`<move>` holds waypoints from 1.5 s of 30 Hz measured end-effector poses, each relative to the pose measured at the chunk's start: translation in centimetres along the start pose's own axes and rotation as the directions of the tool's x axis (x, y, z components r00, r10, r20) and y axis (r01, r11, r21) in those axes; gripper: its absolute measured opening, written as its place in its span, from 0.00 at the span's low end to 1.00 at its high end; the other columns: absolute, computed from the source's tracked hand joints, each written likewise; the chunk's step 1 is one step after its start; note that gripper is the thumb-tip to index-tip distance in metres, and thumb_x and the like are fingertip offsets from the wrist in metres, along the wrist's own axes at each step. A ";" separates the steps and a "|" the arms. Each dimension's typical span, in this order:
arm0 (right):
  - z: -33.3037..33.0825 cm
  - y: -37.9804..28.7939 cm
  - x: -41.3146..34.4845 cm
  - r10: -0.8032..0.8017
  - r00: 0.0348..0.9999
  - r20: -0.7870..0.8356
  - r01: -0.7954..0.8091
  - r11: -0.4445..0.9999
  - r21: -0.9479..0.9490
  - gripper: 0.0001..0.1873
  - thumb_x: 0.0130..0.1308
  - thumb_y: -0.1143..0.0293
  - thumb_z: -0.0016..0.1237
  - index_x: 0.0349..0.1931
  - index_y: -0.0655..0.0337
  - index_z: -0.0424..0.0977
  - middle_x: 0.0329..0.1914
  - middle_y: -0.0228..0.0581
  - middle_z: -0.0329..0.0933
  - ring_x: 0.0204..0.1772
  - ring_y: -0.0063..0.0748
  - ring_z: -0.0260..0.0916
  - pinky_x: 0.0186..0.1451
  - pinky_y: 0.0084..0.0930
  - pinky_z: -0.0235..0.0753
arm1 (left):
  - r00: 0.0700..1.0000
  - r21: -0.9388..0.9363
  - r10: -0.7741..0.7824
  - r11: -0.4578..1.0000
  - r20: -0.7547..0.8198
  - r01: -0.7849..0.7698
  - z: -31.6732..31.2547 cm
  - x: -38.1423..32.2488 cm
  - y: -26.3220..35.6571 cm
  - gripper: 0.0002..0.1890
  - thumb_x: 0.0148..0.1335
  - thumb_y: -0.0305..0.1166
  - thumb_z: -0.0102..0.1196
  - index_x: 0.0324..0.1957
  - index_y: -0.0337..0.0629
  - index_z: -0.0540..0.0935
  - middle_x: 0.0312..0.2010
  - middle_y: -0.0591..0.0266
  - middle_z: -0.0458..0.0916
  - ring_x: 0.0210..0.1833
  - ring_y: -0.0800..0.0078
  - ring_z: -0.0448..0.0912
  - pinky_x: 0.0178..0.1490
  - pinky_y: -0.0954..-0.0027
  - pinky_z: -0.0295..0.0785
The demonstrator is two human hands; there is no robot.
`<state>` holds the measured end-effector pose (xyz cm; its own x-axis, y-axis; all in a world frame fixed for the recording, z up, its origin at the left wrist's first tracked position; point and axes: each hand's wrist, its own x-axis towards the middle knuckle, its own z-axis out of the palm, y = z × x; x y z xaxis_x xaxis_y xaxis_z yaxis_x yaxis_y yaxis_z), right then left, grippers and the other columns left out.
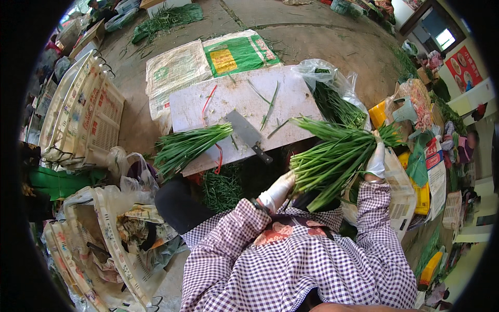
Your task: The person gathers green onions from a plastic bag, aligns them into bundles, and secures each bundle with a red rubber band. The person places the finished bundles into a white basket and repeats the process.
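A large loose bunch of green leafy stems, likely garlic chives, is held over my lap, its pale ends towards the left. My right hand, in a whitish glove, grips the bunch near its leafy right side. My left hand, also gloved, touches the pale stem ends; its fingertips are partly hidden. On the white board before me lies a cleaver, its black handle over the near edge. A smaller bunch of chives rests at the board's left end, across a red tie.
Plastic crates stand at the left, with more crates nearer me. A clear plastic bag of greens sits at the board's right end. Woven sacks lie beyond the board. Yellow crates stand at the right.
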<state>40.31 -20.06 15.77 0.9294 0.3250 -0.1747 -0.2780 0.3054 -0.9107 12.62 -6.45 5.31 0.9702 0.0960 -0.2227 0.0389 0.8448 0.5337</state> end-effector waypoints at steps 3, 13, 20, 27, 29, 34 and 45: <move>-1.9 1.3 0.1 0.129 0.989 0.078 -0.140 0.979 0.149 0.16 0.70 0.59 0.50 0.51 0.58 0.78 0.46 0.33 0.81 0.47 0.33 0.78 0.55 0.31 0.79 | 0.993 -0.075 -0.089 0.994 -0.078 0.083 -1.4 0.1 -2.1 0.23 0.69 0.38 0.57 0.63 0.42 0.73 0.54 0.64 0.80 0.52 0.75 0.79 0.56 0.76 0.74; -2.8 1.0 0.1 0.226 0.941 0.252 -0.271 0.949 0.163 0.11 0.72 0.56 0.49 0.39 0.53 0.76 0.34 0.30 0.76 0.37 0.28 0.74 0.43 0.29 0.79 | 0.976 0.435 -0.216 0.877 -0.019 0.202 -5.2 -4.8 -0.4 0.08 0.64 0.36 0.64 0.34 0.42 0.83 0.28 0.77 0.80 0.31 0.87 0.72 0.38 0.79 0.71; -1.9 1.2 0.1 0.221 0.944 0.245 -0.294 0.899 0.323 0.10 0.75 0.61 0.46 0.35 0.54 0.71 0.27 0.23 0.64 0.30 0.19 0.62 0.37 0.20 0.70 | 0.956 0.667 -0.267 0.692 -0.120 0.277 -8.2 -5.3 0.3 0.10 0.63 0.37 0.65 0.35 0.40 0.85 0.26 0.74 0.82 0.32 0.83 0.74 0.40 0.73 0.73; -2.9 0.1 1.1 0.202 0.940 0.275 -0.300 0.873 0.385 0.10 0.74 0.62 0.47 0.32 0.53 0.71 0.26 0.23 0.69 0.30 0.20 0.67 0.37 0.23 0.75 | 0.963 0.927 -0.188 0.286 -0.192 0.241 -9.1 -4.9 1.3 0.17 0.57 0.39 0.67 0.46 0.43 0.85 0.37 0.58 0.86 0.40 0.68 0.82 0.48 0.68 0.77; -3.1 0.8 1.6 0.182 0.947 0.266 -0.268 0.903 0.337 0.10 0.74 0.62 0.47 0.32 0.54 0.72 0.27 0.25 0.70 0.31 0.21 0.68 0.37 0.23 0.75 | 0.972 0.945 0.192 0.321 -0.137 0.069 -7.6 -2.4 0.1 0.29 0.54 0.37 0.69 0.58 0.44 0.78 0.46 0.55 0.82 0.46 0.67 0.81 0.52 0.69 0.76; -3.8 2.4 3.2 0.184 0.944 0.272 -0.276 0.894 0.353 0.11 0.74 0.63 0.48 0.31 0.55 0.71 0.28 0.26 0.70 0.33 0.22 0.67 0.40 0.22 0.73 | 0.986 0.840 0.159 0.540 -0.043 -0.050 -4.0 4.7 -1.0 0.34 0.58 0.33 0.67 0.66 0.43 0.69 0.49 0.52 0.81 0.50 0.63 0.80 0.52 0.66 0.75; -4.9 3.2 3.7 0.208 0.936 0.286 -0.304 0.886 0.349 0.08 0.72 0.64 0.50 0.34 0.55 0.73 0.30 0.26 0.74 0.32 0.23 0.70 0.41 0.23 0.76 | 0.994 0.974 0.083 0.222 -0.070 0.050 -7.8 -0.5 -0.3 0.14 0.69 0.40 0.48 0.39 0.40 0.80 0.30 0.53 0.83 0.35 0.56 0.81 0.41 0.61 0.75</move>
<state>44.11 -22.30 10.38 0.7424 0.6232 -0.2460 -0.6135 0.4847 -0.6235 10.27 -2.61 -1.09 0.9508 0.2027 -0.2343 0.2904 -0.3198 0.9019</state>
